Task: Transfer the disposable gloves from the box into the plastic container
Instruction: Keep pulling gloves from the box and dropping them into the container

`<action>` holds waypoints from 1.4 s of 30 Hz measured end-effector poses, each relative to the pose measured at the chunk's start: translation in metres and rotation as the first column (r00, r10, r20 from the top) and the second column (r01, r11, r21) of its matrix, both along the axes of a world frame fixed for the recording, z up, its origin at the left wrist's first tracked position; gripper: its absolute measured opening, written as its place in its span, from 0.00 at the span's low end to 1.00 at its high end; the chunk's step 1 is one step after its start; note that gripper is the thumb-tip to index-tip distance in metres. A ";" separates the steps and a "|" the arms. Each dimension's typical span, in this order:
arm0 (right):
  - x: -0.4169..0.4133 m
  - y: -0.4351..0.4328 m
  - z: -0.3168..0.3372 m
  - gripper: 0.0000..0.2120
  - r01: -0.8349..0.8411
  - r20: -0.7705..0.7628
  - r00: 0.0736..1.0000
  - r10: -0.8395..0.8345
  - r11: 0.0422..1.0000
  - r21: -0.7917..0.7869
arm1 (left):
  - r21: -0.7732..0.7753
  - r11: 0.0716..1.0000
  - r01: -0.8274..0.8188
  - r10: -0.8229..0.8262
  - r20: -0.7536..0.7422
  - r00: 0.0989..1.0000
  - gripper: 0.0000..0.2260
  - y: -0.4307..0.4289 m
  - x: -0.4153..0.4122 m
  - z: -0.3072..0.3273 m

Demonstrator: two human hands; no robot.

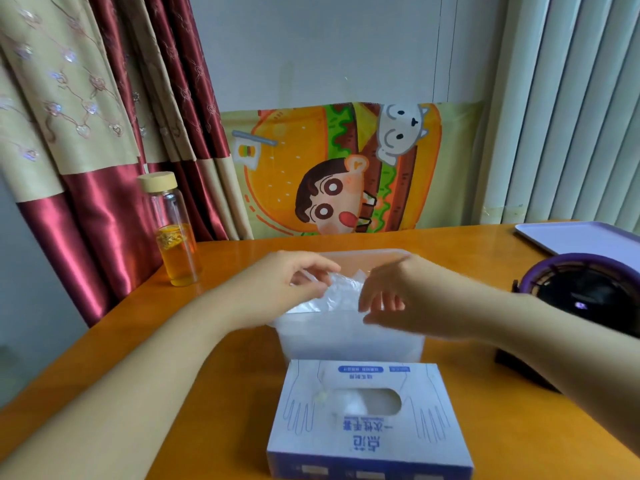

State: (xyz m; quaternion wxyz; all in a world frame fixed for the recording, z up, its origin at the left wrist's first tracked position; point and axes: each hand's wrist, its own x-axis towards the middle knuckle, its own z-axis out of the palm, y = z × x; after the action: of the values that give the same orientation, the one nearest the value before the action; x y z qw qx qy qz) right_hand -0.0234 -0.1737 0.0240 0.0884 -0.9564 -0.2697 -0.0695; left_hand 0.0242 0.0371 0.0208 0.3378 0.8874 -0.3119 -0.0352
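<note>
Two hands (297, 277) (388, 299) pinching glove (341, 294), over container (346, 339)

Single wide-angle view from a camera worn on the person's head, looking forward and down across an orange table (235, 393) at close range; both bare forearms enter from the frame's bottom corners. The glove box (367, 424) sits lowest in the frame and nearest the lens, with the plastic container (349, 337) just beyond it. There the left hand (294, 282) pinches a clear glove (343, 292), and the right hand (391, 299) is blurred beside it. The camera faces the table's far edge, with a cartoon cloth (346, 168) on the wall beyond, curtains (86, 133) at left and blinds (571, 116) at right.
</note>
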 end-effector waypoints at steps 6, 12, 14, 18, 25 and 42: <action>-0.013 0.013 -0.064 0.13 -0.056 -0.284 0.959 0.016 0.989 -0.135 | -0.011 0.999 0.041 -0.043 -0.152 0.988 0.11 0.006 -0.049 -0.048; -0.006 0.019 -0.094 0.10 0.005 -0.240 0.971 -0.018 0.999 -0.054 | 0.094 0.993 -0.067 0.067 0.006 0.998 0.14 -0.002 -0.051 -0.101; -0.007 0.019 -0.103 0.09 0.019 -0.191 0.981 -0.020 1.000 -0.005 | 0.089 0.993 -0.076 0.074 0.027 0.997 0.15 -0.002 -0.053 -0.116; -0.009 0.013 -0.118 0.06 0.003 -0.084 0.996 0.005 0.996 0.094 | 0.080 0.994 -0.079 0.075 0.046 0.996 0.16 0.000 -0.052 -0.127; -0.009 0.020 -0.100 0.03 -0.062 0.001 0.998 0.068 0.906 0.419 | 0.041 0.996 -0.075 0.074 0.021 0.997 0.15 -0.001 -0.051 -0.126; 0.018 0.000 -0.039 0.04 0.015 0.257 0.910 -0.326 0.645 0.764 | 0.178 0.974 -0.142 0.152 -0.039 0.988 0.22 -0.009 -0.057 -0.099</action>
State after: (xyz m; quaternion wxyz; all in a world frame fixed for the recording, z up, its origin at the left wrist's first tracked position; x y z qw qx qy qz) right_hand -0.0053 -0.1740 -0.0154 0.4129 -0.8248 -0.1356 -0.3617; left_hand -0.0329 0.0279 -0.0777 0.2683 0.9330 -0.2321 -0.0606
